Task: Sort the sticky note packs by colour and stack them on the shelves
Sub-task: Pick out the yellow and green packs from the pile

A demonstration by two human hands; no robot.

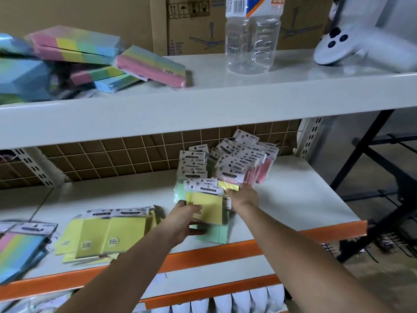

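On the middle shelf [304, 199] my left hand [182, 222] grips a yellow sticky note pack [206, 206] that lies over green packs [214, 234]. My right hand [243, 197] reaches to another yellow pack [229, 185] at the foot of a mixed pile of pink and green packs [243, 163]; its fingertips touch that pack, and any grip on it is hidden. A row of sorted yellow packs [106, 233] lies to the left. Rainbow packs [20, 247] sit at the far left, and more rainbow packs [90, 55] are heaped on the top shelf.
A clear plastic bottle [252, 35] and a white controller [361, 46] stand on the top shelf [225, 96], with cardboard boxes behind. A wire grid backs the middle shelf. A black metal frame [383, 199] stands to the right of the rack.
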